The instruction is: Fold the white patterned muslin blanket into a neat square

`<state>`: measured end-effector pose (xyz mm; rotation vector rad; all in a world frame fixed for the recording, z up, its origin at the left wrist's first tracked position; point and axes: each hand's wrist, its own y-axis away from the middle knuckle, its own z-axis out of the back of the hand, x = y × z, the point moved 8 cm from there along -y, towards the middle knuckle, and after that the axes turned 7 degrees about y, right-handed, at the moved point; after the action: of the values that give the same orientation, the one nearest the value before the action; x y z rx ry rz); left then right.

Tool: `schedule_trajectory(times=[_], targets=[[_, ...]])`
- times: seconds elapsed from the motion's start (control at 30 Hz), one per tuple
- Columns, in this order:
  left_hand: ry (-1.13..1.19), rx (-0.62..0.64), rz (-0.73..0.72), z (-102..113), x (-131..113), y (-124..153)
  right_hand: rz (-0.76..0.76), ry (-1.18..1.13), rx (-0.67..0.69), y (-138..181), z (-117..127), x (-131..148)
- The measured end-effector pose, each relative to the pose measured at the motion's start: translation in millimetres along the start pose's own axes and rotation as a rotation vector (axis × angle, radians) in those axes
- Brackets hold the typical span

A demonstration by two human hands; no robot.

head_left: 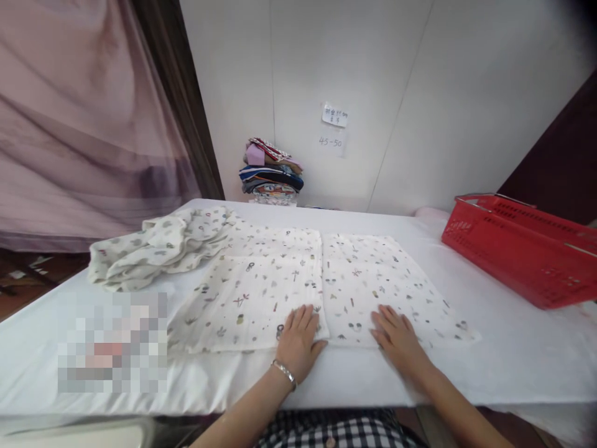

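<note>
White muslin printed with small motifs, the printed muslin cloth (261, 280) lies spread flat on the white table (489, 367). Its long axis runs left to right, parallel to the near table edge.

From my view a straight vertical line divides it into two panels. I cannot tell whether that line is a fold, a seam or the meeting of two separate pieces.

My left hand (298, 341) lies palm down on the near hem of the left panel, just beside that line, with fingers spread and gripping nothing. My right hand (396, 341) lies the same way on the near hem of the right panel, flat with fingers extended, and it holds nothing either. The dividing line falls between the two hands and is closer to the left one. The cloth extends away from both sets of fingertips towards the wall.

Off the far left corner, a crumpled heap (153, 246) of the same print touches the left panel. A red plastic basket (522, 249) sits well apart on the right. A stack of folded clothes (271, 171) stands against the wall.
</note>
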<state>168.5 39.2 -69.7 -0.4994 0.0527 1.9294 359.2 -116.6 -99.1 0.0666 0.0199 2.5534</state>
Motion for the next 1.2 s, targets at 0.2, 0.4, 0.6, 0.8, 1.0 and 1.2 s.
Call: schedule_trajectory(times=[0.2,0.4,0.6,0.8,1.0,1.2], targets=[[-0.006,-0.036,0.004,-2,-1,-3,-0.193,0.039,-0.086,25,-2,-67],[-0.025,-0.186,-0.05,-3,8,1,-0.365,0.073,-0.115,43,1,-109],[-0.059,-0.203,-0.044,-1,9,-2,-0.564,0.128,-0.108,54,4,-162],[-0.051,-0.208,-0.002,4,9,-8,-0.673,0.079,-0.141,52,18,-206],[-0.036,-0.225,-0.023,5,13,-7,-0.691,-0.108,-0.037,34,16,-233],[-0.127,-0.218,-0.064,7,7,-9,-0.634,-0.117,0.059,21,13,-231]])
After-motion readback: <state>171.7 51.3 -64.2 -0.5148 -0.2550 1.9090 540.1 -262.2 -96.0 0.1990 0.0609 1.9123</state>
